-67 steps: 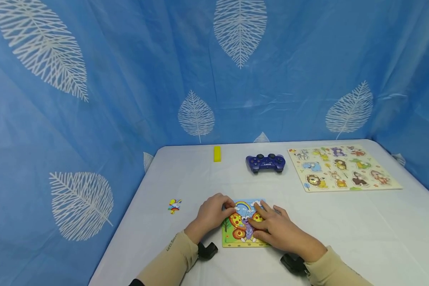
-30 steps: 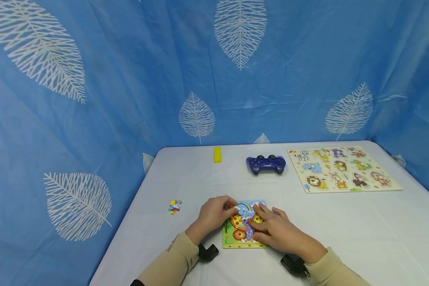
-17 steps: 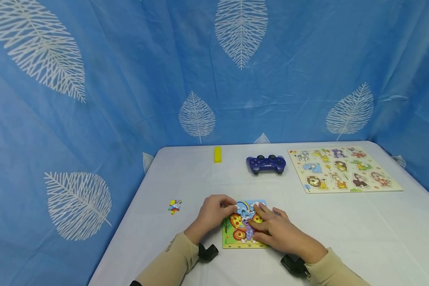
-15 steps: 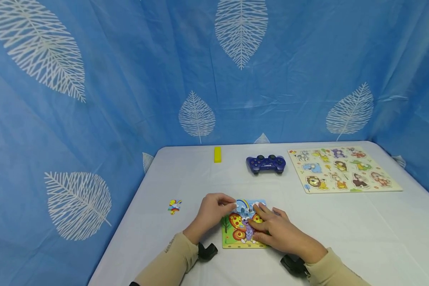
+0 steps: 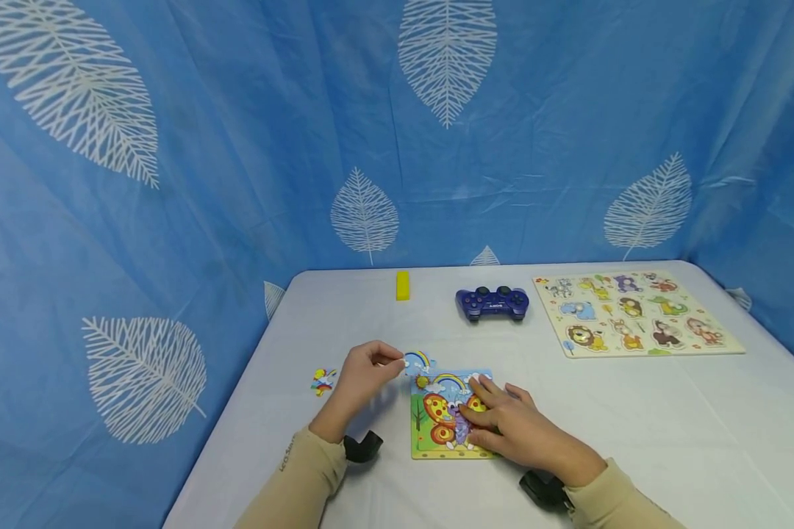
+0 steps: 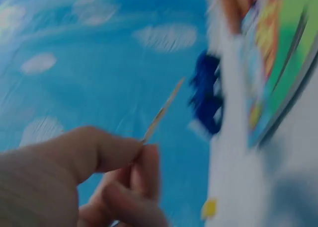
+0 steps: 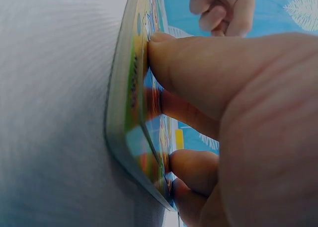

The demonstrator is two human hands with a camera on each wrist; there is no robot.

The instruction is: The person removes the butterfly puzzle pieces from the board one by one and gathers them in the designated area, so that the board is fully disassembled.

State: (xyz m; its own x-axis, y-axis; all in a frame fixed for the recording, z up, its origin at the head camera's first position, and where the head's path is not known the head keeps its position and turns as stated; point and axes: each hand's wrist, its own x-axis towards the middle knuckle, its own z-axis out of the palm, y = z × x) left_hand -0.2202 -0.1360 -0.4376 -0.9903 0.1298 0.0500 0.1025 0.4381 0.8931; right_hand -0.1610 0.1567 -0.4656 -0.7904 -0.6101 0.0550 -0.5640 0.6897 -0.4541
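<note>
Head view: the left hand [image 5: 362, 373] pinches a rainbow piece [image 5: 418, 362] near the far left corner of the butterfly puzzle [image 5: 430, 432], which lies on the counter [image 5: 370, 319]. The right hand [image 5: 512, 425], fingers apart, rests on the puzzle's right side. A loose piece [image 5: 322, 381] lies left of the left hand.

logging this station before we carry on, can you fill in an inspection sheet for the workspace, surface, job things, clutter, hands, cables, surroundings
Surface: white table, flat where visible.
Job's things: butterfly puzzle board lying flat; rainbow piece lifted off it; loose coloured piece on the table, left of the board.
Clutter: yellow block, purple-blue game controller and animal puzzle board towards the far edge.
Hands: left hand pinches the rainbow piece; right hand rests on the butterfly puzzle board.
Cables: nothing seen.
Surroundings: leaf-patterned blue sheeting behind and at both sides.
</note>
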